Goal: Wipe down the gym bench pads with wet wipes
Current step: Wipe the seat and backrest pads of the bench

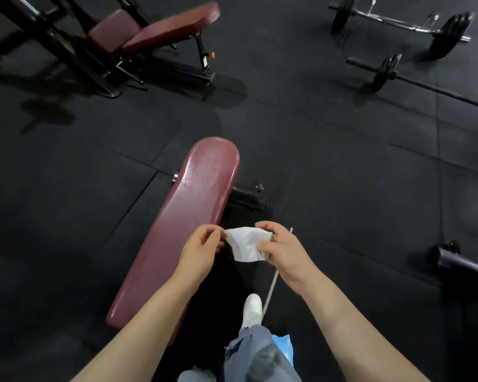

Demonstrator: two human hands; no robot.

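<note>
A person stands over a maroon bench (pixel 188 213) in a gym, both hands at lower centre of the frame holding a white wipe (pixel 247 245) stretched between them. The left hand (pixel 202 250) pinches the wipe's left edge with thumb and fingertips, a narrow grip; the right hand (pixel 280 250) has its fingers curled round the right side, the cloth bunched in that grip. The wipe hangs in the air just to the right of the pad, not touching it. The pad runs from lower left toward the centre of the frame, its surface glossy with small droplets on the far half.

Below the hands a white shoe (pixel 253 310) and a grey trouser leg (pixel 255 354) stand on the black rubber floor (pixel 342 161), with a blue packet (pixel 283 344) partly hidden behind the leg. A thin pale rod (pixel 273 282) lies on the floor beside the shoe.

At upper left, a second bench (pixel 160 28) with maroon pads sits inclined on a black frame. At upper right, two barbells (pixel 398 23) loaded with black plates rest on the floor. A dark roller (pixel 458 260) shows at the right edge.
</note>
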